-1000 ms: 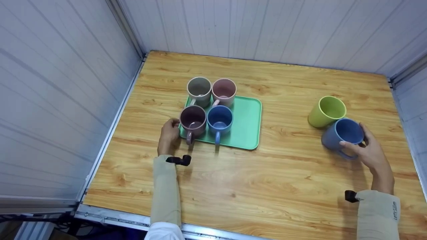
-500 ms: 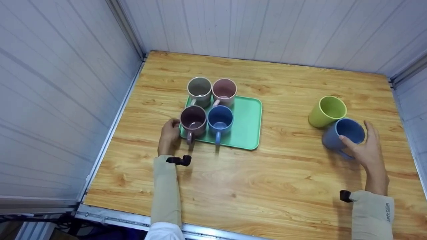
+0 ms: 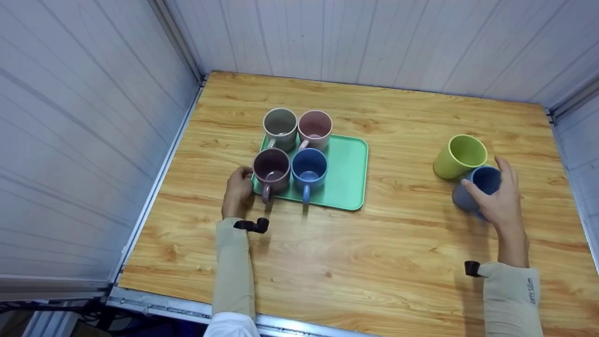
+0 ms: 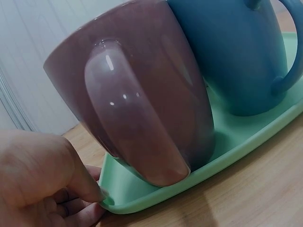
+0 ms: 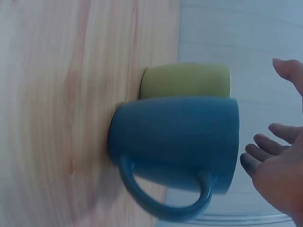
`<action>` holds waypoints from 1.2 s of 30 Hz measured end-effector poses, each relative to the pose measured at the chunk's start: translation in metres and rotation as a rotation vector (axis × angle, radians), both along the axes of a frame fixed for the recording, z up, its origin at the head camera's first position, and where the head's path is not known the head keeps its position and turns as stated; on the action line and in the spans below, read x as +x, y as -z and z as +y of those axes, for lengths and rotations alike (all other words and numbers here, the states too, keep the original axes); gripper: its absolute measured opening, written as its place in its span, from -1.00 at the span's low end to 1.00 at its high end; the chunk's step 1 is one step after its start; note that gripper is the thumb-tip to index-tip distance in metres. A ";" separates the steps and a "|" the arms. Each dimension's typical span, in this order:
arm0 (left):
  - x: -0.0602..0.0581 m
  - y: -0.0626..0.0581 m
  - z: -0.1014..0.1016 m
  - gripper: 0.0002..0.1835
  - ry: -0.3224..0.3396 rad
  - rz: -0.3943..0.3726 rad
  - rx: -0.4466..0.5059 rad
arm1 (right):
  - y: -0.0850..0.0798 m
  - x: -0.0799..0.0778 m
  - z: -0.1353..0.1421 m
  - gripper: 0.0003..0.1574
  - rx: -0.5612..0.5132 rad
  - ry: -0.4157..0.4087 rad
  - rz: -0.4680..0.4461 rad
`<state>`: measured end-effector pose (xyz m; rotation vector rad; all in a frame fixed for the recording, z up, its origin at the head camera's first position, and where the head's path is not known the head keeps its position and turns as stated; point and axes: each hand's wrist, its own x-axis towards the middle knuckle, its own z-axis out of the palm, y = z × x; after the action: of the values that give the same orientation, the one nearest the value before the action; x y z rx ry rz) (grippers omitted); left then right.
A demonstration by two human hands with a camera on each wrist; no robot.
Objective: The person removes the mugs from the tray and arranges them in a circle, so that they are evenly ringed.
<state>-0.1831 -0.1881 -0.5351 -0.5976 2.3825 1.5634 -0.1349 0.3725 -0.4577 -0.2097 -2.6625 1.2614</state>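
My left hand (image 3: 237, 191) pinches the left edge of a green tray (image 3: 348, 175); in the left wrist view the thumb lies on the rim near the corner. A dark purple mug (image 3: 271, 171) stands upright beside that hand, with a blue mug (image 3: 309, 171) to its right. My right hand (image 3: 504, 201) hovers with spread fingers over a darker blue mug (image 3: 463, 195), hiding part of it. In the right wrist view this mug (image 5: 175, 142) stands on the table, its handle clear of the fingers. A yellow-green cup (image 3: 449, 164) is close behind it.
A grey mug (image 3: 281, 128) and a pink mug (image 3: 314, 128) stand along the tray's back left part. The wooden table (image 3: 327, 271) has white panel walls (image 3: 351, 42) behind it and at both sides.
My right hand has let go of the darker blue mug, then moved left and slightly up over it. That mug, the tray and my left hand stay in place.
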 end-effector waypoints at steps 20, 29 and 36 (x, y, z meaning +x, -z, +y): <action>0.001 -0.002 -0.002 -0.61 0.015 0.004 -0.012 | -0.027 -0.006 -0.081 0.02 -0.218 -0.179 0.099; 0.000 0.001 -0.002 -0.62 0.044 0.027 -0.067 | -0.022 -0.009 -0.117 -0.02 -0.216 -0.262 0.120; 0.001 0.001 0.002 -0.62 -0.043 0.012 0.070 | -0.021 -0.011 -0.138 -0.03 -0.227 -0.317 0.118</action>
<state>-0.1824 -0.1863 -0.5363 -0.6303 2.3278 1.6647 -0.1456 0.2342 -0.4369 0.2603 -2.5186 1.6144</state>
